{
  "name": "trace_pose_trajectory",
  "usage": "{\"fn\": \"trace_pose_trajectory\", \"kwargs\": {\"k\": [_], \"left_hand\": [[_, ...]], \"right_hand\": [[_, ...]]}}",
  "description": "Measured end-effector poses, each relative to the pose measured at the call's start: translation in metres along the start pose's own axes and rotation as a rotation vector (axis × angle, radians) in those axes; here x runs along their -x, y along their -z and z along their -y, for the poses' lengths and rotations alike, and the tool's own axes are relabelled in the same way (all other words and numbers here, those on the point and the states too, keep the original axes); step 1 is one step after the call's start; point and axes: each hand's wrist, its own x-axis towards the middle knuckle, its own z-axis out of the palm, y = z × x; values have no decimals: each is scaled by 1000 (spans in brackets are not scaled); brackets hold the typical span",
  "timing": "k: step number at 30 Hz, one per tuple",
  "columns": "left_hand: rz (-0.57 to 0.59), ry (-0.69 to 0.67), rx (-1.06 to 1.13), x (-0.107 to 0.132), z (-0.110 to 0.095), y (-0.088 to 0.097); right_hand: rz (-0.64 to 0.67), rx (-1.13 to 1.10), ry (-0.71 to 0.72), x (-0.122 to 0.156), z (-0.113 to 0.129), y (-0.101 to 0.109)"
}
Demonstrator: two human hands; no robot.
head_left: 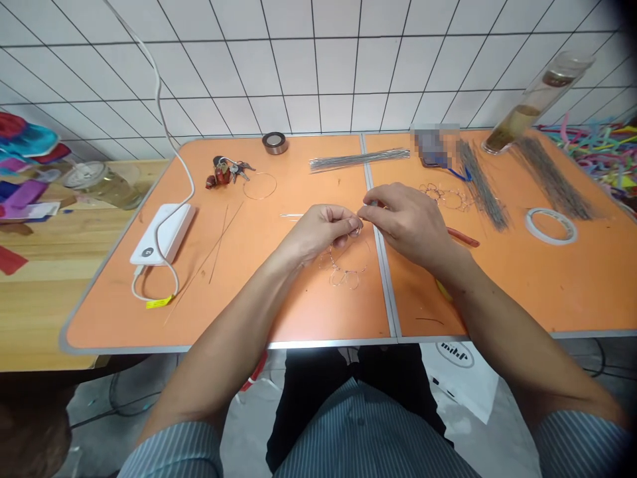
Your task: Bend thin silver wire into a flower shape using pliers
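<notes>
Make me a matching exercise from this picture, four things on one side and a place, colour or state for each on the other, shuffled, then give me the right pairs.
Things:
1. power bank
2. bunch of keys
3. looped wire piece
4. tall glass bottle

Places, colours or states:
A. held in the left hand
B. see-through, with brownish contents
C. white, with a cable at its near end
D. beside a thin wire ring

Pairs: 1-C, 2-D, 3-A, 4-B
</notes>
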Motion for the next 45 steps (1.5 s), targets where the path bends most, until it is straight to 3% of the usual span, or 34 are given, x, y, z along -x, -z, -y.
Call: {"fn": "trace_pose_trajectory", "kwargs": {"k": [9,32,45], "left_hand": [[18,55,-1,0,2,4],[-33,27,-35,-3,13,-10],[-91,-1,-14,-7,19,-16]], "right_hand": [[-15,-32,-23,-2,3,7],[59,-44,21,4,-7,0],[38,101,65,5,-9,-4]]}}
